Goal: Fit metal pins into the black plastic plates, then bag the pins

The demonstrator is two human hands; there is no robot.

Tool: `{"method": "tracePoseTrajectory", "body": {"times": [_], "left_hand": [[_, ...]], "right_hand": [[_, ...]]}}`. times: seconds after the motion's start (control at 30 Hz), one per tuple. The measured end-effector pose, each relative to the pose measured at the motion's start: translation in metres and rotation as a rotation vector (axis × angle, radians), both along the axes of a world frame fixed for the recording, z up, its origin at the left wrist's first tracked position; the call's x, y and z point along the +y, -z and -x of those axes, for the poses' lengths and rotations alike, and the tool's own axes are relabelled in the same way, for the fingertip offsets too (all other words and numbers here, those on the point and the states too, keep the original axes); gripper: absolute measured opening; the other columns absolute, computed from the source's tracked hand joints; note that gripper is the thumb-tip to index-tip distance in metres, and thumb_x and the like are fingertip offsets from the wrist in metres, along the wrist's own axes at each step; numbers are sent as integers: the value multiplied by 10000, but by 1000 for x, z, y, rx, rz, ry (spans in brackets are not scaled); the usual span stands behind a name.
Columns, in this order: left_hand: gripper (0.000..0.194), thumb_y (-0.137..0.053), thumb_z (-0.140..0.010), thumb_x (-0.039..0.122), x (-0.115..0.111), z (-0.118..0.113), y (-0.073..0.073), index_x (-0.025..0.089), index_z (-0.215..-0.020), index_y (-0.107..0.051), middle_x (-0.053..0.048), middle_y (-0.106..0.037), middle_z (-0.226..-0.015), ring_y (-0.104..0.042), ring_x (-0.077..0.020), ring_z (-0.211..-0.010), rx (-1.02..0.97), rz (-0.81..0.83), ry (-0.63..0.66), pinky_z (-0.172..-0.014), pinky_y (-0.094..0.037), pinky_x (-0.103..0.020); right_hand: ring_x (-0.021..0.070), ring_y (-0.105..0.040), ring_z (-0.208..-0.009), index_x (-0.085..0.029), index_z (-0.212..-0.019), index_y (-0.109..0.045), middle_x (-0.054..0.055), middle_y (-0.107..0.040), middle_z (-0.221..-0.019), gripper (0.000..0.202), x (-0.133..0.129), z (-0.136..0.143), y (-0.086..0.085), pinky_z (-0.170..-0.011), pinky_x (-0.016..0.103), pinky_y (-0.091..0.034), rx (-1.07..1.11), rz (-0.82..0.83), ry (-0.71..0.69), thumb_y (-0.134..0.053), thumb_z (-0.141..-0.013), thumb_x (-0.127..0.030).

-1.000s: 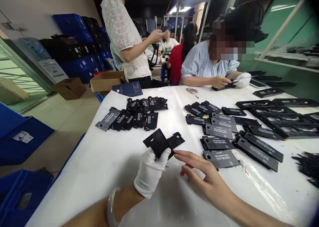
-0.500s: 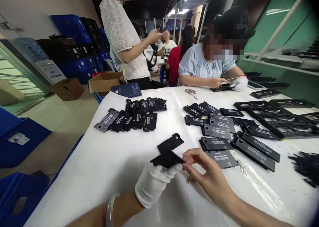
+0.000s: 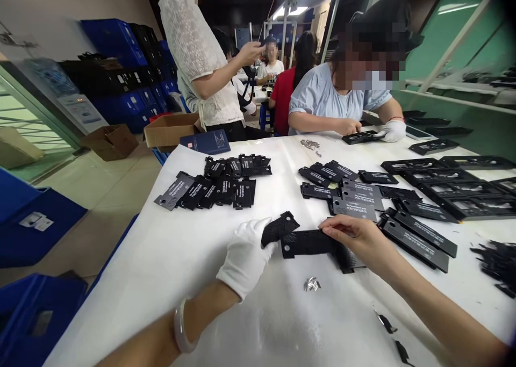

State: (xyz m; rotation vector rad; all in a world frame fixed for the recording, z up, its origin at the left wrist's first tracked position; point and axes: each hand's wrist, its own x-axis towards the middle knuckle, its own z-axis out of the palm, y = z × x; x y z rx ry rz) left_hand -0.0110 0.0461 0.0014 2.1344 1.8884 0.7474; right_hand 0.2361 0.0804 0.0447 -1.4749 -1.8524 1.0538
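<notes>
From the head view, the person's left hand (image 3: pixel 245 254), in a white glove, is closed around a small black plate (image 3: pixel 279 228), fingers wrapped over its near end; the bare right hand (image 3: pixel 360 238) has thumb and fingertips pinched together at the top edge of a longer black plate (image 3: pixel 309 243), which lies low over the white table (image 3: pixel 169 281), just to the right of the first; I cannot tell whether the two plates touch, nor whether the longer one rests on the tabletop; a few silver pins (image 3: pixel 312 285) lie loose on the near side of it; beyond the left hand sits a cluster of printed black covers (image 3: pixel 213 187); past the right hand there is a second pile of covers (image 3: pixel 358 195), with open black frames (image 3: pixel 451 189) farther right and a heap of small black pieces (image 3: pixel 497 267) near the table's right side; across the table, a co-worker in a light blue top (image 3: pixel 322 101) bends over a black part (image 3: pixel 358 137), one gloved hand (image 3: pixel 393 130) beside it.
</notes>
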Motion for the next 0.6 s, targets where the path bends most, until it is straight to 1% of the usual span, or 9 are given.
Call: {"method": "tracePoseTrajectory", "body": {"times": [0.1, 0.17, 0.23, 0.3, 0.37, 0.4, 0.47, 0.53, 0.6], "left_hand": [[481, -640, -748, 237, 1, -2, -4, 203, -1216, -532, -69, -590, -1128, -530, -229, -1040, -4, 5, -17, -952, -432, -392], [488, -652, -712, 216, 3, -1, -8, 190, -1187, -547, -80, -589, -1123, -528, -232, -1053, -65, 47, -29, -953, -427, -380], [524, -667, -666, 190, 5, 3, -12, 194, -1176, -547, -87, -589, -1122, -543, -232, -1047, -170, 137, -41, -927, -441, -360], [539, -677, -635, 174, 7, 9, -14, 192, -1158, -549, -93, -611, -1077, -581, -229, -985, -283, 249, -48, -866, -465, -337], [450, -659, -650, 169, 8, 16, -15, 177, -1093, -578, -93, -641, -986, -610, -222, -895, -372, 326, -51, -803, -477, -320], [380, -635, -676, 171, 9, 20, -16, 172, -1054, -593, -92, -648, -955, -613, -220, -878, -406, 339, -54, -794, -475, -318], [280, -570, -748, 192, 12, 24, -19, 167, -1025, -599, -91, -649, -970, -603, -221, -923, -471, 313, -87, -834, -461, -327], [261, -530, -806, 240, 16, 23, -24, 168, -1051, -582, -81, -639, -1028, -582, -215, -988, -585, 259, -140, -893, -438, -339], [289, -532, -830, 302, 19, 18, -29, 171, -1085, -562, -68, -629, -1073, -574, -201, -1013, -798, 225, -155, -900, -442, -323]], "right_hand": [[222, -600, -871, -222, -860, -679, 37, -675, -953, 231, -1, 2, 7, -745, 318, -439, -118, -58, -34, -525, -856, -395], [209, -599, -853, -230, -870, -677, 26, -675, -949, 205, -3, 7, 11, -745, 313, -443, -150, -90, -57, -514, -865, -354], [201, -602, -812, -226, -868, -674, 24, -676, -922, 184, -7, 14, 14, -729, 311, -456, -159, -114, -77, -521, -861, -329], [199, -607, -779, -218, -877, -670, 31, -676, -891, 174, -10, 19, 17, -706, 313, -470, -172, -132, -102, -525, -861, -313], [199, -613, -784, -206, -914, -663, 43, -671, -903, 176, -12, 22, 19, -712, 320, -484, -183, -167, -138, -520, -869, -298], [201, -616, -816, -201, -937, -658, 52, -665, -941, 181, -13, 22, 19, -736, 327, -489, -183, -201, -155, -514, -876, -291], [206, -606, -914, -196, -976, -649, 71, -639, -1038, 188, -15, 20, 19, -814, 339, -480, -172, -307, -198, -504, -891, -279], [198, -585, -974, -204, -997, -650, 76, -616, -1071, 189, -17, 19, 16, -853, 327, -464, -154, -386, -300, -499, -907, -271], [178, -582, -940, -217, -984, -662, 68, -622, -1013, 183, -21, 19, 13, -811, 298, -462, -153, -395, -466, -502, -919, -277]]}}
